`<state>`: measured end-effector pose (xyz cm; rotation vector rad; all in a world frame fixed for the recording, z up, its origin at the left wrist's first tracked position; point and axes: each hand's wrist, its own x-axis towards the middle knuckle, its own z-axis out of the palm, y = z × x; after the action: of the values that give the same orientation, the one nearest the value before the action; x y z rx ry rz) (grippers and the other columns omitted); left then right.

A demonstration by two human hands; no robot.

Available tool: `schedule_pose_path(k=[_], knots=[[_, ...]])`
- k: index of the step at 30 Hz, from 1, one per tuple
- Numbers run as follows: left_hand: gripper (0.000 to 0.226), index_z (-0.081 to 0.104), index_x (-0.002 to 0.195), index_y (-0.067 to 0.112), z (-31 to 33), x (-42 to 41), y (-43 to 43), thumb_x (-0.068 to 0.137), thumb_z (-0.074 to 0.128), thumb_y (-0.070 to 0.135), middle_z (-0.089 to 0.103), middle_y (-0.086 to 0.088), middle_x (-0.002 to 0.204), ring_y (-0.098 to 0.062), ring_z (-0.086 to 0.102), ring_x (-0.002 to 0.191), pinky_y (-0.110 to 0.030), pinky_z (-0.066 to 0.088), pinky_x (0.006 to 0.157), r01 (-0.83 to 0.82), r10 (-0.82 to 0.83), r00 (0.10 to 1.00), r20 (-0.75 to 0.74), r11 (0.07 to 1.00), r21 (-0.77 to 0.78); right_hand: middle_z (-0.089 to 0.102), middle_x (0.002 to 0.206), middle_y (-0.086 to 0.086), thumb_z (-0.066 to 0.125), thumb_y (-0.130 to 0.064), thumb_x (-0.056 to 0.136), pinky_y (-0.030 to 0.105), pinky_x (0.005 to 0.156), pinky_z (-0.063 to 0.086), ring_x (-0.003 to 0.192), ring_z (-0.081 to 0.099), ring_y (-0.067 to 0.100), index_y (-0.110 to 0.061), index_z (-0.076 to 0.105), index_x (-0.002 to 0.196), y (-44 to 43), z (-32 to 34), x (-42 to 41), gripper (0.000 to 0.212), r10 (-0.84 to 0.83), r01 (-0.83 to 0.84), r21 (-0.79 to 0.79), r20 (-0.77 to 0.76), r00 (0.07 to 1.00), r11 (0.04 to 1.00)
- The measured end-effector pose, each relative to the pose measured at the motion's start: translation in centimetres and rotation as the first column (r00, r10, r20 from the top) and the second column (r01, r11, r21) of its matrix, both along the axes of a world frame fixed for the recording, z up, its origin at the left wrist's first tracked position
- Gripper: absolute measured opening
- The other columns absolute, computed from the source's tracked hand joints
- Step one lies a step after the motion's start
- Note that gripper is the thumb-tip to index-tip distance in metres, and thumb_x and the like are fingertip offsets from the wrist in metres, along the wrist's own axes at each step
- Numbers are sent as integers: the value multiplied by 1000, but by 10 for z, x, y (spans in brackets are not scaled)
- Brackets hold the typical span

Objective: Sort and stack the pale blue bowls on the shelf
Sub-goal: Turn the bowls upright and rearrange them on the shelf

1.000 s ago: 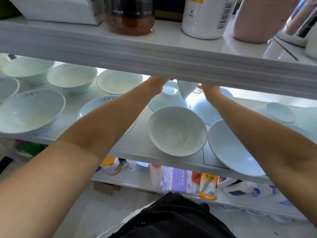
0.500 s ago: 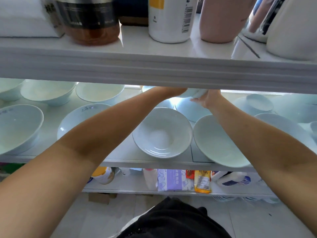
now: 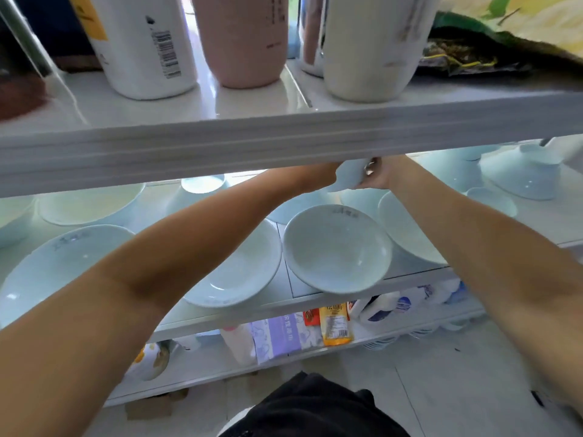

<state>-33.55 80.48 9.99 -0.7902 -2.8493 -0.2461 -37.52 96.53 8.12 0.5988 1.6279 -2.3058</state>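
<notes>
Several pale blue bowls lie spread over the middle shelf [image 3: 315,299]. Both my arms reach in under the upper shelf. My left hand [image 3: 325,173] and my right hand [image 3: 380,175] hold one small pale blue bowl [image 3: 348,178] between them, raised above the shelf at the back; the upper shelf's edge hides the fingers. Below the hands an upright bowl [image 3: 337,250] sits at the front edge. A wider bowl [image 3: 243,266] lies left of it, partly under my left forearm. An upside-down bowl [image 3: 523,175] stands at the back right.
The upper shelf's thick white edge [image 3: 284,143] crosses the view just above my hands; bottles and a pink jar [image 3: 243,36] stand on it. More bowls [image 3: 53,263] fill the left of the middle shelf. Packets and bottles [image 3: 334,324] crowd the lower shelf.
The view has swung to the left and tilted, so the bowls sit further right in frame. Both hands still hold the small bowl, now higher against the upper shelf's edge.
</notes>
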Motion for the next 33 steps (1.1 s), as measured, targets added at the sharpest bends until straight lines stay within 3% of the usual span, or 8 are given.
schedule_pose_path(k=[4,7,11,15,20,25,29,33], knots=[[26,44,88,28,19,10,53,92,36,3,36,14,76,-3,38,68,-17,28,59,163,-161,982,102,986,-18,51,110,9,43,-31,93,63,96,38,105,55,35,-13,55,119,60,13,3,34,66,-61,135,-33,997,989],[16,44,89,23,28,15,95,96,36,11,44,6,80,-10,47,74,-20,28,62,191,-186,979,84,979,-64,56,112,15,44,-29,89,54,88,50,113,58,41,-9,60,111,104,17,13,34,68,-61,165,-37,997,984],[19,53,103,11,25,15,153,88,45,1,55,-4,90,-24,55,81,-31,34,61,169,-188,970,-155,978,-125,61,93,15,36,-13,96,46,67,56,82,61,31,0,55,96,163,17,26,23,-116,117,1,-107,987,993],[23,66,98,14,14,14,202,95,45,22,67,-6,100,-26,62,90,-29,40,65,162,-100,951,-293,967,195,54,115,21,34,-6,97,53,78,52,101,57,38,-2,49,91,219,14,33,17,-222,218,-44,-87,971,975],[44,49,133,8,-1,-11,253,99,41,35,50,-13,138,-31,43,128,-35,33,105,-260,179,965,193,764,590,47,124,21,37,-3,95,46,49,57,107,49,41,-3,42,114,288,13,50,20,-313,313,-16,-93,945,950],[50,39,139,7,2,-4,310,99,43,38,48,-15,137,-27,52,109,-39,43,93,-601,-336,663,669,293,743,51,115,16,33,-6,99,43,41,53,97,54,37,-8,44,114,349,16,64,18,-326,331,18,-116,938,944],[57,39,138,6,4,-7,346,96,45,44,47,-19,136,-37,53,120,-46,47,95,-696,-552,485,678,226,682,52,115,15,35,-10,100,43,49,56,86,58,32,-7,42,133,386,14,71,34,-341,351,68,-131,931,934],[10,51,100,-2,-3,-9,377,96,49,7,42,-20,112,-32,55,79,-43,58,65,-748,-576,389,719,259,611,55,113,16,39,-12,99,41,48,58,82,60,30,-8,42,136,418,7,79,37,-357,369,140,-107,928,919]])
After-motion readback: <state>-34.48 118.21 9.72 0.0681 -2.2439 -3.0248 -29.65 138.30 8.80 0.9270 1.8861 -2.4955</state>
